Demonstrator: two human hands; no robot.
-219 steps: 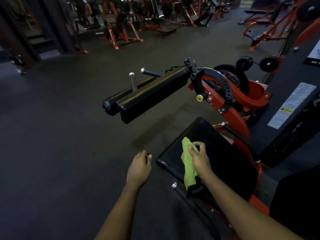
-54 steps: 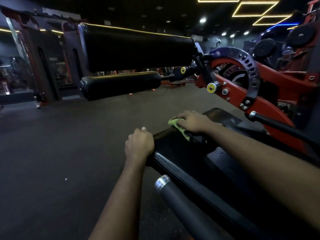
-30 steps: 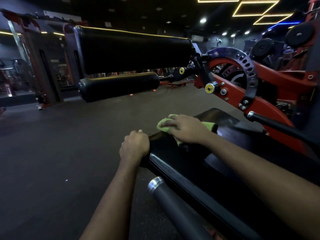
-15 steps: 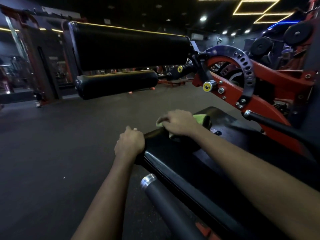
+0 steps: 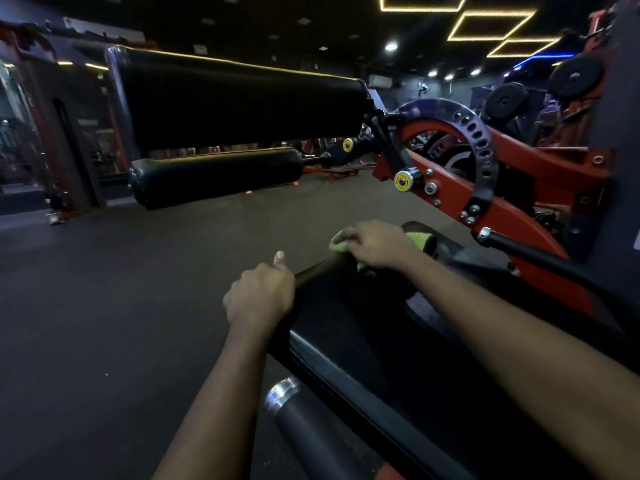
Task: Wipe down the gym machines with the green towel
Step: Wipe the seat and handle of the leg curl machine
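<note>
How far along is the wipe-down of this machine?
Done: nothing visibly finished. In hand: the right hand presses the green towel on the far end of the seat pad while the left hand grips its corner. Left: likely both roller pads and the red frame, which the towel isn't touching.
</note>
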